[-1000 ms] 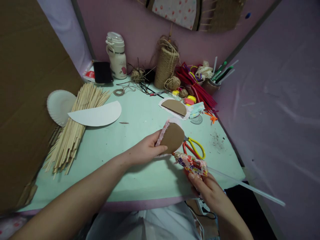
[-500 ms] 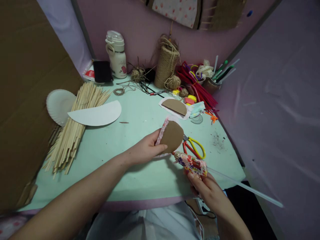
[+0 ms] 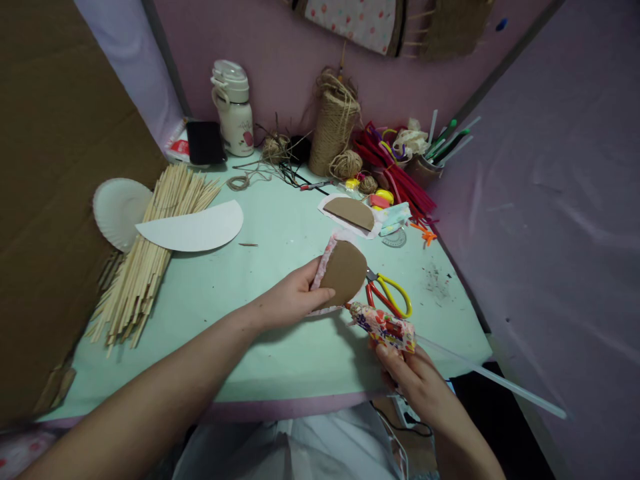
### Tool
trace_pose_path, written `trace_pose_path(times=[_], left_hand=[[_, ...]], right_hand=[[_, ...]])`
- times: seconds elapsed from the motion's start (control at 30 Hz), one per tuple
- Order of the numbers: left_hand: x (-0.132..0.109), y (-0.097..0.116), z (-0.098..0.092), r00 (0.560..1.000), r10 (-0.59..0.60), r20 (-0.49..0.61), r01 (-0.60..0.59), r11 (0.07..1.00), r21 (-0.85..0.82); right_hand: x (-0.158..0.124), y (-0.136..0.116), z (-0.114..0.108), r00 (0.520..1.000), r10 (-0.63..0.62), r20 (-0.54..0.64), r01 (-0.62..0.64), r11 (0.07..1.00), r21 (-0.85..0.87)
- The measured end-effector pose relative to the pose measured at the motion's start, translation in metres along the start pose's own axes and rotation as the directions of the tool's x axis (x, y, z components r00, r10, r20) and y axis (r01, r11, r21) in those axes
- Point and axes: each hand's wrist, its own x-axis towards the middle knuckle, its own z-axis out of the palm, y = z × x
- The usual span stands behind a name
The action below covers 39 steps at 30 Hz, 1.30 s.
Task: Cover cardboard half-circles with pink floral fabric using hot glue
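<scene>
My left hand (image 3: 295, 293) is closed on a half-round cardboard piece (image 3: 345, 273), its thumb lying on the brown face. Pink-patterned covering is folded over the piece's straight edge and shows along its lower rim. In my right hand (image 3: 407, 370) is a glue gun (image 3: 383, 325) wrapped in colourful patterned material, with a long clear glue stick (image 3: 500, 380) sticking out of its back. The nozzle is at the lower right rim of the cardboard; whether it touches I cannot tell. Just behind lie scissors (image 3: 395, 293) with one red and one yellow handle, their blades partly hidden.
Bundled wooden sticks (image 3: 145, 267) lie at the left, under a white paper half-disc (image 3: 195, 228) and beside a paper plate (image 3: 120, 210). Another cardboard half-disc (image 3: 350, 212) rests on patterned material farther back. A bottle (image 3: 236, 120), a twine spool (image 3: 333, 130) and red strips (image 3: 405, 180) line the back.
</scene>
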Motion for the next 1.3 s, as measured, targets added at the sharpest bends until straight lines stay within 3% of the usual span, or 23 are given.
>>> trace_pose_path(times=[0.27,0.47,1.3], left_hand=[[0.000,-0.001,0.001,0.999,-0.029,0.017,0.030,0.997,-0.076],[0.000,0.001,0.002,1.000,-0.014,-0.004,0.014,1.000,-0.003],[0.001,-0.001,0.000,0.998,-0.051,-0.026,0.051,0.999,0.006]], right_hand=[[0.001,0.003,-0.002,0.999,-0.027,0.036,0.028,0.999,-0.028],[0.000,0.005,-0.002,1.000,-0.028,0.005,0.028,0.999,-0.019],[0.002,-0.008,-0.008,0.998,-0.027,-0.052,0.021,0.992,-0.122]])
